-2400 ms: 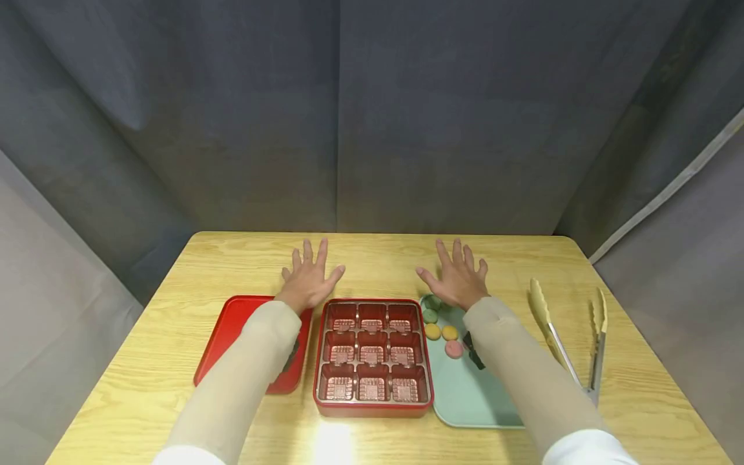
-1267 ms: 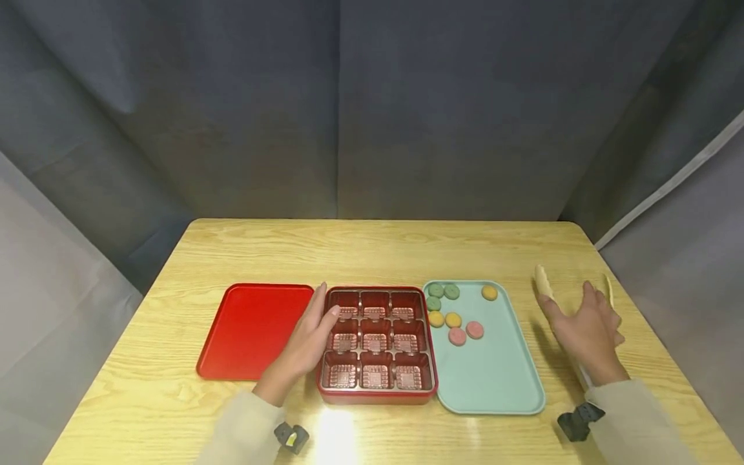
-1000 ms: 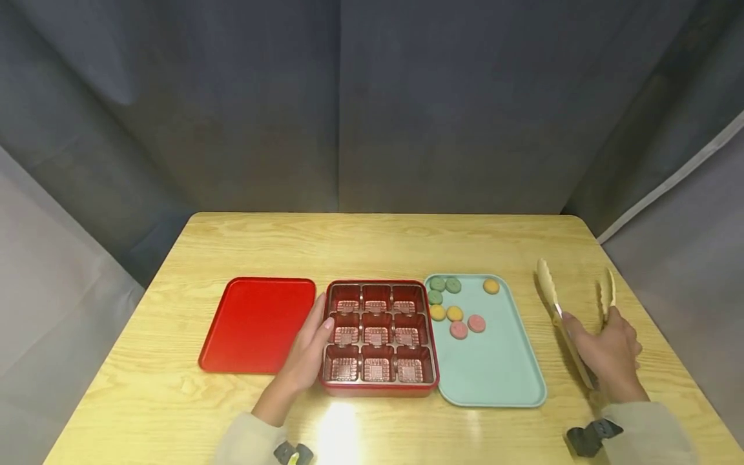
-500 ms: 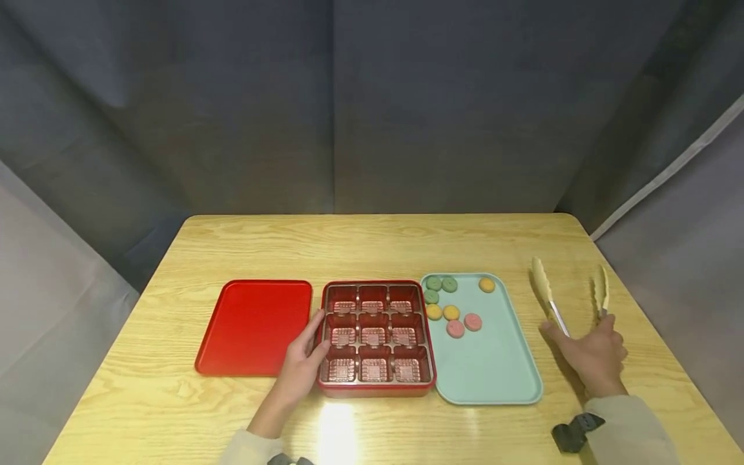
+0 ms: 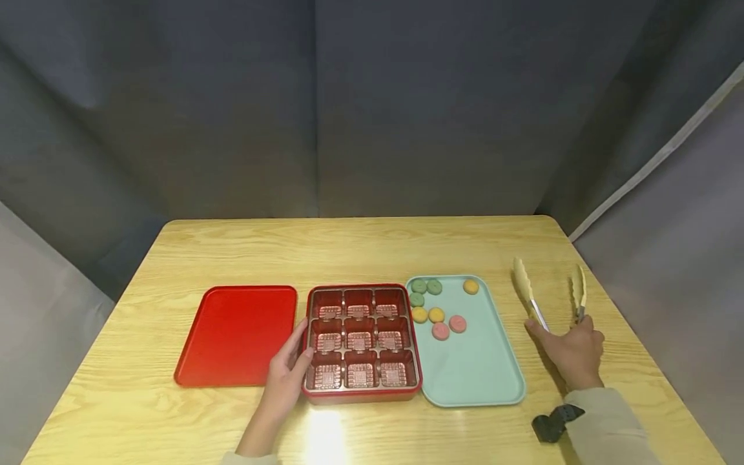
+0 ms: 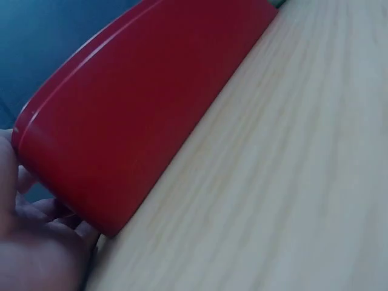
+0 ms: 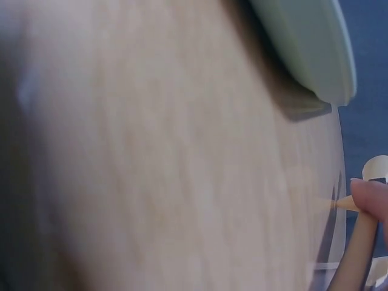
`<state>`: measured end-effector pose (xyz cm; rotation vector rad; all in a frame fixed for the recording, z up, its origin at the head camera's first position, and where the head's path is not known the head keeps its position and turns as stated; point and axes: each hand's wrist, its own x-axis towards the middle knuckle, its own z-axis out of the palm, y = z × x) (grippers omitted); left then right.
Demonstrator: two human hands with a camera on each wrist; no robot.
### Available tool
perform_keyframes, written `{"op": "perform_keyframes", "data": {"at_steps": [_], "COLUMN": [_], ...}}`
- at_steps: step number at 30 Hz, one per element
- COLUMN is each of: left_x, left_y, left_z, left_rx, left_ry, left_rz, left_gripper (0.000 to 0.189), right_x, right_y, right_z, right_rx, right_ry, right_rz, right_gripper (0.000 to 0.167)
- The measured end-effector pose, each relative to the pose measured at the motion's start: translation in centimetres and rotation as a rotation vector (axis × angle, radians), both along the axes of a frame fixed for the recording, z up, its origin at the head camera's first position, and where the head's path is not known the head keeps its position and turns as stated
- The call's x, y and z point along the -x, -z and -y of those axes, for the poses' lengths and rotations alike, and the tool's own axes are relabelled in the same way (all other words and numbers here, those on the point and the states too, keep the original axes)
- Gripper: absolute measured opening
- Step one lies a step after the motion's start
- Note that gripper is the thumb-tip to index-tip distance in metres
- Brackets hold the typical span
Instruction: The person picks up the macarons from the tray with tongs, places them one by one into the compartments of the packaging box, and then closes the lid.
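Observation:
My left hand [image 5: 283, 381] rests along the left side of a red box [image 5: 363, 395] with a divided insert, its thumb over the rim. The left wrist view shows the fingers [image 6: 45, 209] against the outer wall of the box [image 6: 121, 115]. At the right, my right hand [image 5: 572, 352] grips metal tongs [image 5: 539, 315] with cream scalloped tips, thumb on one arm and fingers on the other. The tips stand wide apart, pointing to the far side. In the right wrist view, the thumb [image 7: 371, 197] presses a tong arm [image 7: 357, 251]; the rest is cut off.
A pale green tray [image 5: 476, 381] beside the box bears several small round sweets: green [image 5: 434, 286], yellow [image 5: 436, 314] and pink [image 5: 457, 323]. A flat red lid or tray [image 5: 238, 336] lies left of the box. Dark curtains [image 5: 407, 116] hang behind the wooden table [image 5: 349, 245].
Both hands were spread above the far part of the table. The left came down to the box's left side; the right moved to the tongs and took hold of them. The view shifted slightly.

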<state>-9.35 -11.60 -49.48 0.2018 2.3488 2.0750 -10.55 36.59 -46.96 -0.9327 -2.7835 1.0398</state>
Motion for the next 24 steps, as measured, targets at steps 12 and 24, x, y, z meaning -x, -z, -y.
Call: {"op": "perform_keyframes", "data": {"at_steps": [12,24], "left_x": [0.0,-0.1], "left_y": [0.1,0.0], "left_z": [0.3,0.3], "left_rx": [0.004,0.0], "left_ry": [0.023,0.039], "left_rz": [0.004,-0.003], "left_gripper": [0.049,0.051], "right_x": [-1.1,-2.1], "right_y": [-0.7,-2.2], "right_z": [-0.2,-0.3], "right_rx": [-0.012,-0.142], "right_ry": [-0.095,-0.234], "right_rz": [0.009,0.071], "right_gripper": [0.115,0.08]}}
